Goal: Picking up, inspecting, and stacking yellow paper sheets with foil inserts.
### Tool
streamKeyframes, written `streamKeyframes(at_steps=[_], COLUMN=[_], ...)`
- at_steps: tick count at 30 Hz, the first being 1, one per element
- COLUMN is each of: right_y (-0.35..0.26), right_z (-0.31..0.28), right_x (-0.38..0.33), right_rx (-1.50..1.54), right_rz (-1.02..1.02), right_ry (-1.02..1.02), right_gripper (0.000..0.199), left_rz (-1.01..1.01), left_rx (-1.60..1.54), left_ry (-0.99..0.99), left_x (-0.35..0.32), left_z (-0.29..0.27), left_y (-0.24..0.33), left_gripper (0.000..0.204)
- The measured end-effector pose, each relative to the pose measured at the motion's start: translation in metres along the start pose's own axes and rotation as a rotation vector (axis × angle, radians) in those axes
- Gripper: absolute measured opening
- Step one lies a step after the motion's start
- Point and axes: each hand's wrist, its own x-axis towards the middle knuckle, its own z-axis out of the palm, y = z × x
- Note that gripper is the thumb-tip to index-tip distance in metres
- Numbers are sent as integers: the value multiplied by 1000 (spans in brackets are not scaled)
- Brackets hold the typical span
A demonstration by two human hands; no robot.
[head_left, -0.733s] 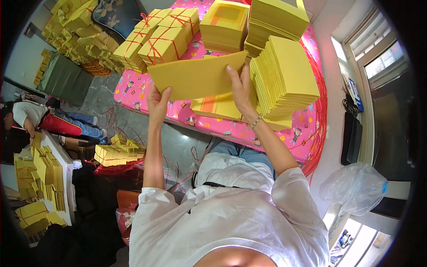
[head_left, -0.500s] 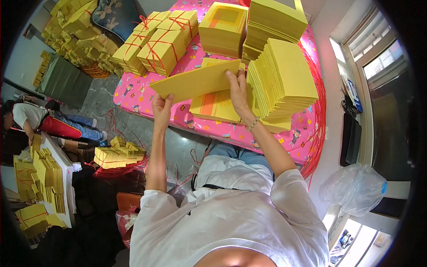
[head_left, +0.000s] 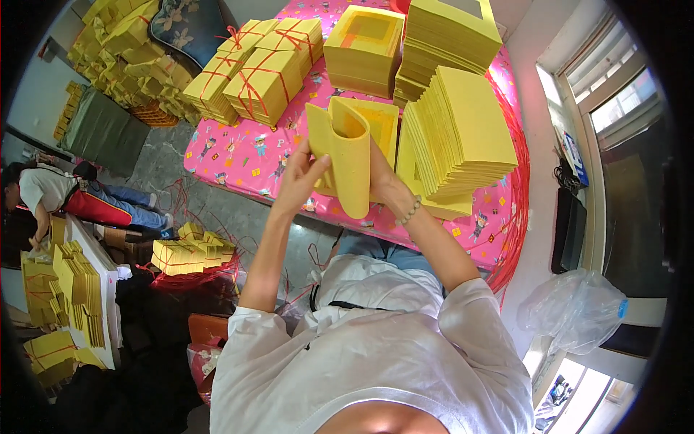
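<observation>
A yellow wad (head_left: 352,166), bent into an open-topped curl, is held up over the near side of a pink-covered table (head_left: 238,155). The person's left hand (head_left: 298,177) pinches its left flap, thumb on the near face and fingers behind. The right hand (head_left: 383,177) is at the curl's right side, its fingers hidden; whether that grip is pressed together or merely bracing cannot be told. A beaded bracelet (head_left: 410,210) circles the right wrist.

Bending well here probably means even pressure from both sides, a rounded bend rather than a crease, and a firm left thumb so the layers cannot slip out of line. Edges should be kept level and clear of the low stack (head_left: 387,130) just behind.

To the right, a tall stack (head_left: 473,130) leans in a stepped fan. Farther back and to the left, bundles (head_left: 267,79) are tied with red ribbon; red strands (head_left: 517,217) trail down the table's right side. At far left, a co-worker (head_left: 72,192) bends over more yellow stacks (head_left: 79,282).
</observation>
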Motion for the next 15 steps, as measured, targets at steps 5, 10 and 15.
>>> streamKeyframes(at_steps=[5, 10, 15], right_y=[-4, -9, -23], right_z=[-14, -9, -7], right_x=[-7, -11, -31], right_rx=[-120, -122, -177], right_rz=[0, -154, -251], right_ry=[-64, -117, 34], right_gripper=[49, 41, 51], left_rz=[-14, 33, 61], left_rx=[-74, -67, -99], left_ry=[-43, -55, 4], left_x=[5, 9, 14], left_z=[18, 19, 13], left_y=[2, -1, 0], left_gripper=[35, 37, 42])
